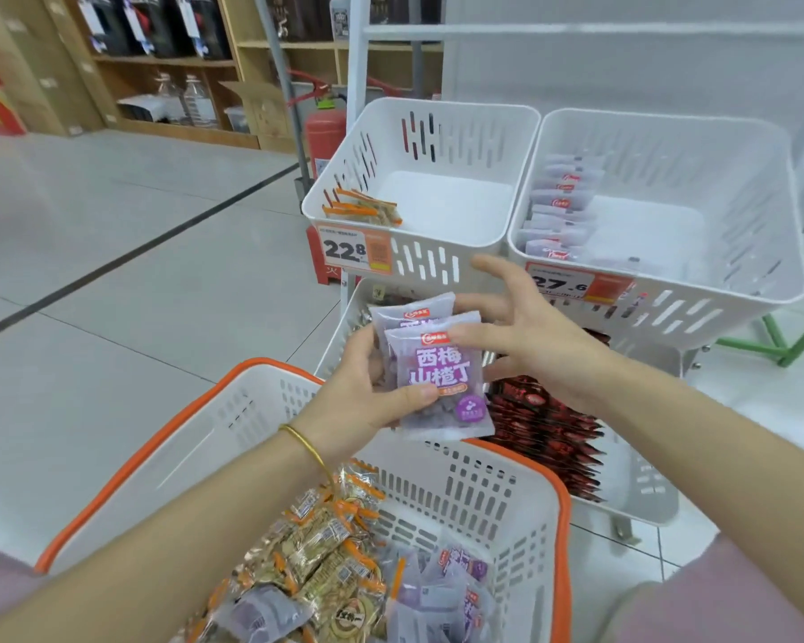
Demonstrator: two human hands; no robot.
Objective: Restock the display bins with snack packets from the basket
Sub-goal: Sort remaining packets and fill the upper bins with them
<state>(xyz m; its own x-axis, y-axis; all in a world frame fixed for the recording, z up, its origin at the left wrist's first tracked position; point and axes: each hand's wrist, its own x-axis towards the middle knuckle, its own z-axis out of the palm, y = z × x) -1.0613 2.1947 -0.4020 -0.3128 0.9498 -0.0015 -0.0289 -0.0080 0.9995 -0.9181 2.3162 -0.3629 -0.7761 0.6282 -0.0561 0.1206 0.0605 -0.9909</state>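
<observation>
I see the left hand [360, 396] gripping two purple snack packets [439, 371], thumb across the front one and fingers curled behind. The pair is held upright above the far rim of the basket [507, 498], in front of the rack. The right hand [527, 334] is spread, fingers straight. One finger lies on the top right corner of the front packet and the thumb sits by its right edge. I'd call it released, touching only.

The basket is white with an orange rim and sits low, close to me. It holds a pile of gold-and-orange packets [326, 554], with more purple packets [442, 591] to their right.

The upper left bin [442, 127] has a few orange-edged packets [365, 210] at its front left corner, and a price tag [354, 249] reading 22.8 on its front. The upper right bin [697, 150] has one row of pale purple packets [559, 211] standing along its left wall. Its tag [579, 284] reads 27.6, partly hidden by the right hand. The lower right bin [646, 484] is packed with dark red packets [546, 426].

There is a gold bangle [306, 446] on the left wrist. A red fire extinguisher [325, 134] stands behind the rack.
</observation>
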